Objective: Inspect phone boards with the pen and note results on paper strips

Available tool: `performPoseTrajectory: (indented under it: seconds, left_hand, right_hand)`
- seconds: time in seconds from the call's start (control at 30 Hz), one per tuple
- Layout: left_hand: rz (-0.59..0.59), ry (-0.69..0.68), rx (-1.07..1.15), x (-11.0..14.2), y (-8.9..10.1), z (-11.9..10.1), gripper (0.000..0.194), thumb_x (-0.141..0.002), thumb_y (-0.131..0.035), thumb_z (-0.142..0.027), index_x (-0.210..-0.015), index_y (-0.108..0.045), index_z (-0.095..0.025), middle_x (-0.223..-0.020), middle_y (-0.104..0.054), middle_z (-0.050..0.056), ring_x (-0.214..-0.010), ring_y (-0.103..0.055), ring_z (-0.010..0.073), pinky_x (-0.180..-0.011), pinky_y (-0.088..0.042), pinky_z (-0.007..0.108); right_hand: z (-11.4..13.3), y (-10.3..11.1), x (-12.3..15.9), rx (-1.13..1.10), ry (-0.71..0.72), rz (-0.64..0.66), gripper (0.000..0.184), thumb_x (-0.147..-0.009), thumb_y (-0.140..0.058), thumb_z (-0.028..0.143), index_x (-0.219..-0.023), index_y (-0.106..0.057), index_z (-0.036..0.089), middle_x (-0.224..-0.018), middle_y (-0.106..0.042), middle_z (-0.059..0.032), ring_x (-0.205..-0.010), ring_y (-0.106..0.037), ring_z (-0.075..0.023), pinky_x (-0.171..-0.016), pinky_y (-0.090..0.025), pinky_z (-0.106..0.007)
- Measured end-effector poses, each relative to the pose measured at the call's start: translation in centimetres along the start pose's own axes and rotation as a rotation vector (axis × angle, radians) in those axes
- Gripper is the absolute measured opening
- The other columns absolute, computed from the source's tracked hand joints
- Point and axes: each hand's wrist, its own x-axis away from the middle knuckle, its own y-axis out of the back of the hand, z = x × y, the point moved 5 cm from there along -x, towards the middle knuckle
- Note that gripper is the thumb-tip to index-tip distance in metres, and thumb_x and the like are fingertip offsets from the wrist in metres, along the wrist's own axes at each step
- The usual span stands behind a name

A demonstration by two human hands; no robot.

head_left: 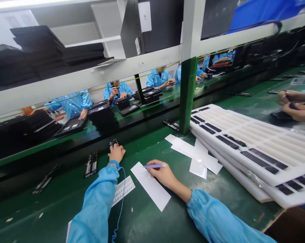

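My left hand (116, 153) reaches forward to the edge of the dark conveyor belt (66, 158) and grips a small black part (113, 142). A blue wrist strap with a coiled cord (120, 202) hangs from that wrist. My right hand (162, 174) rests on the green bench and holds purple tweezers (155, 165) over a white paper strip (152, 187). A second sheet with rows of small labels (123, 189) lies between my arms.
Black flat parts (91, 164) ride on the belt. White foam trays (256, 148) with black strips are stacked at the right, loose white sheets (195, 152) beside them. A green post (187, 94) stands ahead. Several people in blue coats work across the line; another person's hands (294, 104) are at right.
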Motion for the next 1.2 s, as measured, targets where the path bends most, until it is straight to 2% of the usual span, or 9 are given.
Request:
performPoseTrajectory:
  seconds: [0.13,0.23,0.4,0.5,0.6,0.7,0.8,0.93,1.2]
  left_hand:
    - [-0.098,-0.026,-0.041,5.0,4.1,-0.2,0.029,-0.096,-0.038,-0.031,-0.098,-0.066,-0.024,-0.128,-0.041,0.010,-0.111,-0.040,0.0318,-0.079,-0.047,0.046]
    - [-0.181,-0.084,-0.098,12.9,5.9,-0.4,0.026,-0.095,-0.040,-0.029,-0.101,-0.065,-0.025,-0.128,-0.040,0.010,-0.112,-0.038,0.0316,-0.088,-0.042,0.049]
    - [-0.328,-0.282,-0.169,27.8,3.9,-1.5,0.021,-0.083,-0.055,-0.018,-0.094,-0.069,-0.030,-0.123,-0.049,0.008,-0.106,-0.044,0.0312,-0.089,-0.040,0.048]
    - [-0.301,-0.321,-0.141,32.3,1.6,-2.3,0.022,-0.080,-0.055,-0.018,-0.092,-0.069,-0.032,-0.123,-0.054,0.007,-0.106,-0.047,0.0313,-0.088,-0.039,0.052]
    - [-0.269,-0.328,-0.098,32.9,1.1,-3.0,0.030,-0.081,-0.052,-0.019,-0.103,-0.067,-0.033,-0.128,-0.054,0.007,-0.116,-0.044,0.0328,-0.098,-0.030,0.061]
    - [-0.252,-0.380,-0.055,31.3,2.1,-3.8,0.035,-0.085,-0.050,-0.023,-0.115,-0.063,-0.034,-0.133,-0.051,0.008,-0.125,-0.040,0.0329,-0.105,-0.019,0.065]
    - [-0.195,-0.423,0.003,28.5,2.3,-5.0,0.036,-0.089,-0.049,-0.029,-0.123,-0.060,-0.031,-0.138,-0.048,0.007,-0.130,-0.036,0.0324,-0.109,-0.015,0.063]
    - [-0.137,-0.427,0.089,25.4,0.5,-6.4,0.045,-0.091,-0.050,-0.042,-0.134,-0.053,-0.030,-0.144,-0.043,0.007,-0.135,-0.033,0.0333,-0.111,-0.014,0.062]
    - [-0.098,-0.435,0.165,24.5,-1.0,-6.5,0.047,-0.090,-0.050,-0.047,-0.133,-0.054,-0.027,-0.142,-0.046,0.008,-0.134,-0.036,0.0302,-0.115,-0.012,0.058]
  right_hand:
    - [-0.3,-0.2,-0.2,-0.061,-0.078,0.103,0.028,-0.071,-0.070,0.030,-0.096,-0.072,0.017,-0.076,-0.071,-0.0040,-0.059,-0.066,-0.0177,-0.056,-0.053,-0.026]
    - [0.3,-0.3,0.2,-0.051,-0.062,0.132,0.028,-0.074,-0.069,0.034,-0.096,-0.072,0.016,-0.075,-0.071,-0.0042,-0.060,-0.066,-0.0177,-0.058,-0.054,-0.027]
    - [0.4,-0.6,0.7,0.044,-0.034,0.173,0.017,-0.075,-0.065,0.029,-0.084,-0.071,0.015,-0.066,-0.069,-0.0032,-0.058,-0.065,-0.0164,-0.057,-0.054,-0.025]
    - [-0.1,-0.6,0.6,0.058,-0.053,0.191,0.014,-0.073,-0.062,0.023,-0.080,-0.070,0.014,-0.064,-0.068,-0.0031,-0.058,-0.065,-0.0158,-0.056,-0.054,-0.023]
    - [-0.5,-0.4,0.6,0.028,-0.069,0.213,0.014,-0.072,-0.061,0.022,-0.079,-0.069,0.013,-0.066,-0.069,-0.0035,-0.058,-0.066,-0.0152,-0.055,-0.054,-0.022]
    - [-0.8,-0.4,0.7,0.020,-0.079,0.234,0.015,-0.072,-0.062,0.025,-0.078,-0.067,0.013,-0.066,-0.069,-0.0040,-0.057,-0.066,-0.0151,-0.054,-0.055,-0.022]
    - [-1.1,-0.7,0.8,0.023,-0.087,0.253,0.016,-0.071,-0.065,0.028,-0.076,-0.067,0.013,-0.065,-0.069,-0.0039,-0.055,-0.066,-0.0147,-0.052,-0.054,-0.021]
    - [-1.2,-0.8,0.9,0.030,-0.086,0.259,0.018,-0.072,-0.067,0.030,-0.078,-0.067,0.013,-0.067,-0.070,-0.0042,-0.057,-0.066,-0.0147,-0.054,-0.054,-0.021]
    - [-1.0,-0.6,1.2,0.032,-0.107,0.249,0.020,-0.073,-0.067,0.032,-0.079,-0.066,0.013,-0.068,-0.070,-0.0047,-0.057,-0.065,-0.0145,-0.058,-0.055,-0.024]
